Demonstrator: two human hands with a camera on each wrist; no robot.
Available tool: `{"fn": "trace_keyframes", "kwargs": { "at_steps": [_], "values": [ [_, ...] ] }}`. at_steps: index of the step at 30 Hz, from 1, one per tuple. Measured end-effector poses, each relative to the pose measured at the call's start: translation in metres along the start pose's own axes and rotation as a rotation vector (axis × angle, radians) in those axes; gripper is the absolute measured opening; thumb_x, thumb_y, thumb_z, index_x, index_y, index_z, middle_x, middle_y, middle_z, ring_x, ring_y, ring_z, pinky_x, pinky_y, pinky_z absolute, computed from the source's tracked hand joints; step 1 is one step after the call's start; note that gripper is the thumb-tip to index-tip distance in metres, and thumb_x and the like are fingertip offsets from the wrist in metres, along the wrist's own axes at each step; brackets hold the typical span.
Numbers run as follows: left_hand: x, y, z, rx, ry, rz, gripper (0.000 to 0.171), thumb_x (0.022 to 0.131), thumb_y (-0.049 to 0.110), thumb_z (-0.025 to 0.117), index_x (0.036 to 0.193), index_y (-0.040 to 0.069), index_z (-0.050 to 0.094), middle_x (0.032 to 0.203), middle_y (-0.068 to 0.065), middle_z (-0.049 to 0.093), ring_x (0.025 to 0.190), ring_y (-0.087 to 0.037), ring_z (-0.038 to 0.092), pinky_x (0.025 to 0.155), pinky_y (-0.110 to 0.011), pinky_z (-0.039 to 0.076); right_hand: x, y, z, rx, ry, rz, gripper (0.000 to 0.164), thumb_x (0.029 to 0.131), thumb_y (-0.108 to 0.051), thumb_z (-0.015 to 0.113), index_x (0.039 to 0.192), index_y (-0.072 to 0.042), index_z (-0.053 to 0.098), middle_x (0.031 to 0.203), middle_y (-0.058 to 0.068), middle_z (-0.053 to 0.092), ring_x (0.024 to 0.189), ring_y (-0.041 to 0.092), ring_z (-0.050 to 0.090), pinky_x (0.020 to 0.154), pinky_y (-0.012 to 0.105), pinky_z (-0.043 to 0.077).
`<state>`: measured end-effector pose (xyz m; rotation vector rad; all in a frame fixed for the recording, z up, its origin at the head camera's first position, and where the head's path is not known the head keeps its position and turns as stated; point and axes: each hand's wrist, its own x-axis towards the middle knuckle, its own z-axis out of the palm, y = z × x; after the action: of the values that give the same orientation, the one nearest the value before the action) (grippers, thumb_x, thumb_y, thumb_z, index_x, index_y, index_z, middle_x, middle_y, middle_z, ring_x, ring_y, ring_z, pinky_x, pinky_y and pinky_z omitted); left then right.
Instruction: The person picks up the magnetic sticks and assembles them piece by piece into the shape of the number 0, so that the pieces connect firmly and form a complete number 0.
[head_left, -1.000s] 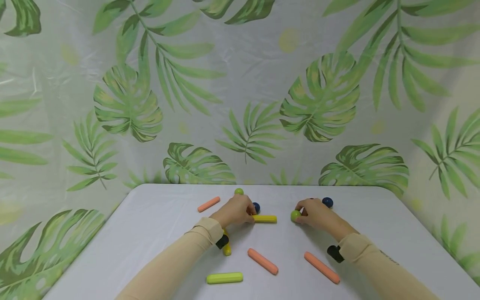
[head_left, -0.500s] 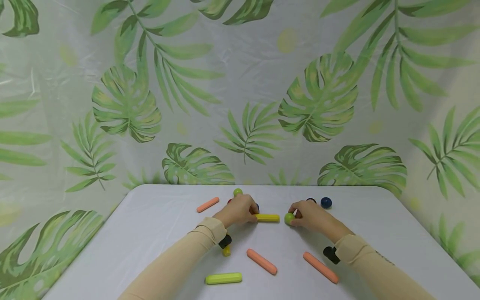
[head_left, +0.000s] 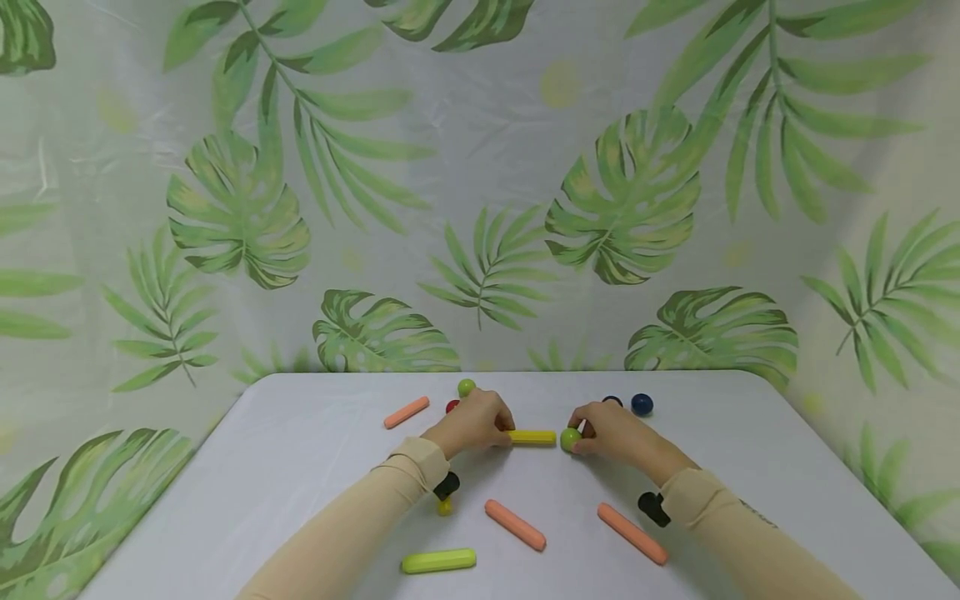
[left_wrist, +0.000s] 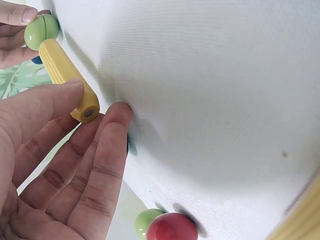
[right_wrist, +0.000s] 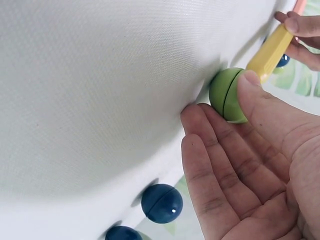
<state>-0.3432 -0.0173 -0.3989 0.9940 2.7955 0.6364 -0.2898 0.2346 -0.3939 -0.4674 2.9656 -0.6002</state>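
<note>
Can pass down the left side of the white table (head_left: pixel 240 483), and between the middle orange stick (head_left: pixel 515 525) and the right orange stick (head_left: pixel 632 533). Cannot cross the middle: meets left hand (head_left: pixel 474 421), yellow stick (head_left: pixel 534 437), green ball (head_left: pixel 571 439) and right hand (head_left: pixel 622 432) in a row. Behind the right hand, runs into two dark blue balls (head_left: pixel 642 405); behind the left, into a red ball (left_wrist: pixel 172 227) and a second green ball (head_left: pixel 467 387).

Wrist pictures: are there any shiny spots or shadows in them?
Left wrist view: a white glint on the held green ball, a soft shadow beside the held yellow stick; right wrist view: a bright glint on one blue ball, a grey shadow on the white tabletop.
</note>
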Motion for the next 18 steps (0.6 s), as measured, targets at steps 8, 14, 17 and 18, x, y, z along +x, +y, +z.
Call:
{"fn": "trace_keyframes", "kwargs": {
  "at_steps": [8,14,17,18],
  "values": [
    [0.0010,0.0007,0.0019,0.000,-0.014,0.011,0.009,0.093,0.011,0.085,0.101,0.007,0.085,0.082,0.001,0.074,0.074,-0.007,0.056,0.068,-0.017,0.048,0.0002,0.0018,0.0017,0.005,-0.016,0.001,0.025,0.091,-0.013,0.086,0.112,-0.005,0.077,0.087,0.002,0.071,0.077,0.012,0.062,0.072,0.031,0.056],
    [0.0004,0.0039,0.0009,0.013,-0.021,0.017,0.009,0.092,0.011,0.085,0.101,0.008,0.085,0.081,0.003,0.071,0.074,-0.006,0.055,0.068,-0.017,0.048,-0.0006,0.0002,0.0002,0.020,-0.029,0.005,0.024,0.090,-0.011,0.086,0.112,-0.005,0.077,0.086,0.002,0.070,0.075,0.012,0.062,0.070,0.030,0.055],
    [-0.0002,0.0044,0.0007,0.016,-0.022,0.019,0.009,0.092,0.011,0.085,0.101,0.008,0.085,0.082,0.003,0.072,0.075,-0.006,0.055,0.068,-0.017,0.048,-0.0011,-0.0001,-0.0003,0.003,-0.029,-0.015,0.023,0.091,-0.012,0.086,0.110,-0.006,0.076,0.085,0.002,0.070,0.075,0.012,0.061,0.070,0.029,0.054],
    [-0.0003,0.0043,0.0009,0.015,-0.022,0.020,0.009,0.092,0.011,0.085,0.101,0.008,0.085,0.082,0.002,0.072,0.075,-0.006,0.055,0.068,-0.018,0.048,-0.0011,-0.0001,-0.0004,-0.001,-0.028,-0.023,0.022,0.090,-0.012,0.086,0.109,-0.006,0.076,0.085,0.002,0.070,0.075,0.011,0.060,0.069,0.029,0.053]
  ]
}}
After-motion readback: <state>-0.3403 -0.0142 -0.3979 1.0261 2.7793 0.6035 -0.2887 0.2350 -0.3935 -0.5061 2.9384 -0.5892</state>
